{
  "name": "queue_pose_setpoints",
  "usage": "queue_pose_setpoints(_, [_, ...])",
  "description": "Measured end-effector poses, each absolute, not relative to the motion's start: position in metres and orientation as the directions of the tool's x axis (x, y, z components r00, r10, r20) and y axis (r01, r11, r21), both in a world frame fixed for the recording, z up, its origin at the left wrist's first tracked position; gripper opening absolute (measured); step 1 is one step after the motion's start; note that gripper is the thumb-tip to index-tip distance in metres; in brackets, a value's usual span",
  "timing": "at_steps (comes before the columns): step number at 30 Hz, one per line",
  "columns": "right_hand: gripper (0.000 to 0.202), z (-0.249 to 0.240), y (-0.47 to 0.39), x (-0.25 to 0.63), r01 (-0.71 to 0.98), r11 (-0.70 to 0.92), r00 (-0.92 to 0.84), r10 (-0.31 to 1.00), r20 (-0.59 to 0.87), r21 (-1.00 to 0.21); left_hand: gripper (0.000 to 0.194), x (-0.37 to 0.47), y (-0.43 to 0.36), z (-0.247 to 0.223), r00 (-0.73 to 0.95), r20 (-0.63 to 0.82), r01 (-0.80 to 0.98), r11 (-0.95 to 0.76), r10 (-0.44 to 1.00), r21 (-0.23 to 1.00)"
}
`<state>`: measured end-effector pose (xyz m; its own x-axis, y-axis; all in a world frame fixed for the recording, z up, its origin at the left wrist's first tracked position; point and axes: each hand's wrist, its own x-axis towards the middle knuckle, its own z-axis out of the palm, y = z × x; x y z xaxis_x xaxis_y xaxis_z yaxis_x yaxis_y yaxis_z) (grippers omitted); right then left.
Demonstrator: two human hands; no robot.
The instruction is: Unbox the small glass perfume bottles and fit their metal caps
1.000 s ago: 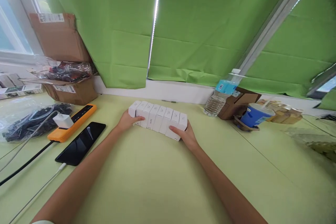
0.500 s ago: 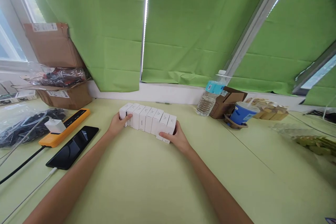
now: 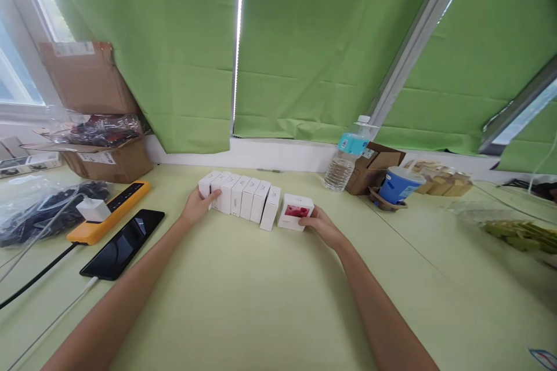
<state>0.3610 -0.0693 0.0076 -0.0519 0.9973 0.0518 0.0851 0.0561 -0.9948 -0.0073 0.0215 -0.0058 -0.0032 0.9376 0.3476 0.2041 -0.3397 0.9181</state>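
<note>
A row of several small white boxes point(image 3: 237, 196) stands upright on the pale green table, side by side. At the row's left end, my left hand point(image 3: 197, 204) is closed around the end box point(image 3: 208, 182), thumb on its near side. My right hand point(image 3: 322, 226) grips a separate white box point(image 3: 295, 202) with a pink-red picture on its front, turned toward me. That box is a small gap to the right of the row. The rightmost box of the row point(image 3: 270, 208) leans slightly and stands a little apart at its base.
Left are a black phone point(image 3: 124, 243), an orange power strip point(image 3: 115, 208) with a white charger, and an open cardboard box point(image 3: 108, 159). Right are a water bottle point(image 3: 343, 159), a blue cup point(image 3: 398, 185), a small brown box point(image 3: 376, 165) and a plastic bag with green contents point(image 3: 517, 235).
My right hand has drawn the end box off the row to the right and turned it, so its pictured face shows. My left hand has stayed on the left end.
</note>
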Motion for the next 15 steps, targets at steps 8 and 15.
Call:
queue_pose_setpoints(8, [0.058,-0.017,-0.056,0.33,0.025,0.149,0.084,0.985,0.151,-0.988,0.057,-0.006,0.02,-0.003,0.004,0.357,0.153,-0.353,0.934,0.923])
queue_pose_setpoints(15, [0.055,-0.007,-0.061,0.306,0.124,0.249,0.336,0.9,0.276,-0.961,0.054,-0.006,0.014,0.001,-0.121,0.284,0.132,-0.268,0.951,0.954])
